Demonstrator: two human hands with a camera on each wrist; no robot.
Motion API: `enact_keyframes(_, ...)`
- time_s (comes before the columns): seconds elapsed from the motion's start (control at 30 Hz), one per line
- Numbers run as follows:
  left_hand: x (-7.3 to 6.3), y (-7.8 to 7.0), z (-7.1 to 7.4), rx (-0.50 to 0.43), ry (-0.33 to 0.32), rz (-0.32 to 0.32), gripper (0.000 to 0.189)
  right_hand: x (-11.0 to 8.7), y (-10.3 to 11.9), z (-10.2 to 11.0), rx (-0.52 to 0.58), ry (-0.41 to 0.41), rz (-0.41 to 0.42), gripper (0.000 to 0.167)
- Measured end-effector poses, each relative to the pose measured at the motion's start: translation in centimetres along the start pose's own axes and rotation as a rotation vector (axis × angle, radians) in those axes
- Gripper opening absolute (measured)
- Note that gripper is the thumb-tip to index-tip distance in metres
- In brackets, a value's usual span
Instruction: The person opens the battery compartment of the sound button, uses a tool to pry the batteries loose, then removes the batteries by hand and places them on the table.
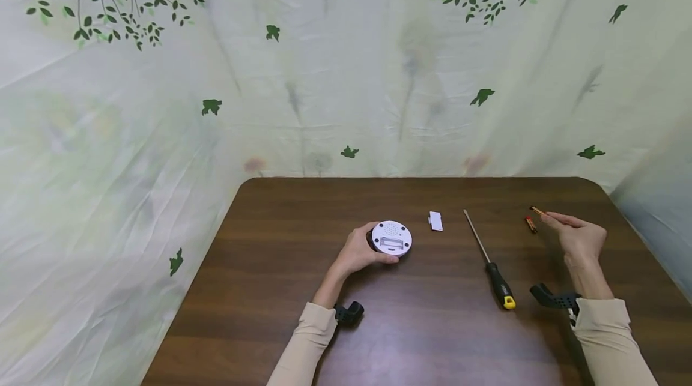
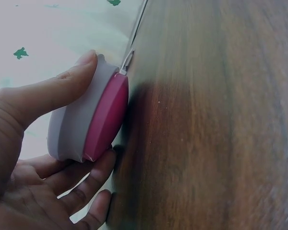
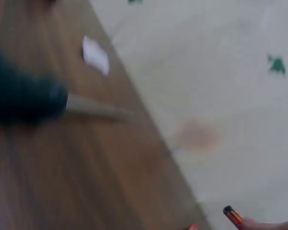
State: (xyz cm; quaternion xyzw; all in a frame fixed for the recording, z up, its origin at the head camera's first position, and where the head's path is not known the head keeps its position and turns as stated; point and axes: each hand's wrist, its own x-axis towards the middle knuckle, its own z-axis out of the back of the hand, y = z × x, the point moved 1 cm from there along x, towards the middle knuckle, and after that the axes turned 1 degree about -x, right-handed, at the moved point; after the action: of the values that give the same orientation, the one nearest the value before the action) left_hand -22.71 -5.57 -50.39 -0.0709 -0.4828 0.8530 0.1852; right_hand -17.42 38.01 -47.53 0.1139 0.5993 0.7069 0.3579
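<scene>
My left hand grips a round device by its sides, thumb on one edge and fingers on the other. The device's white underside faces up, with a grid of small holes and an uncovered battery slot. In the left wrist view its body is white and pink, held close over the table, with a small loop at one end. At the right, my right hand pinches a small battery between thumb and fingertips. A second battery lies on the table just below it.
A small white cover lies to the right of the device. Between the hands rests a long screwdriver with a black and yellow handle, its tip pointing away. The wooden table ends at a leaf-printed cloth.
</scene>
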Motion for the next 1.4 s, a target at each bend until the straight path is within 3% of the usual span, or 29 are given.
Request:
enact_keyframes(0.13, 0.0, 0.0, 0.1, -0.012, -0.005, 0.007, 0.086, 1.2, -1.4, 0.6, 0.164, -0.058, -0.092, 0.003)
enact_keyframes(0.23, 0.0, 0.0, 0.1, -0.013, 0.000, 0.008, 0.087, 1.5, -2.4, 0.6, 0.210, -0.088, -0.111, 0.010)
enact_keyframes(0.33, 0.0, 0.1, 0.2, -0.020, 0.002, 0.013, 0.087, 1.7, -3.1, 0.3, 0.177, -0.096, -0.097, 0.012)
enact_keyframes(0.57, -0.2, 0.0, 0.3, -0.003, -0.008, 0.028, 0.087, 2.0, -3.3, -0.2, -0.155, -0.098, -0.018, 0.017)
enact_keyframes(0.77, -0.1, 0.0, 0.2, -0.018, -0.012, 0.033, 0.086, 2.2, -3.3, -0.4, -0.228, -0.089, 0.034, 0.022)
enact_keyframes(1.17, 0.4, -0.1, -0.1, 0.019, 0.007, 0.035, 0.092, 2.6, -3.2, 0.3, -0.144, -0.110, -0.021, 0.023)
enact_keyframes(1.3, 0.4, -0.2, 0.0, 0.040, 0.004, 0.024, 0.094, 2.2, -3.1, 0.7, -0.108, -0.119, -0.054, 0.029)
enact_keyframes(1.4, 0.4, -0.3, 0.2, 0.050, 0.011, 0.004, 0.096, 1.7, -2.8, 0.9, -0.051, -0.126, -0.062, 0.024)
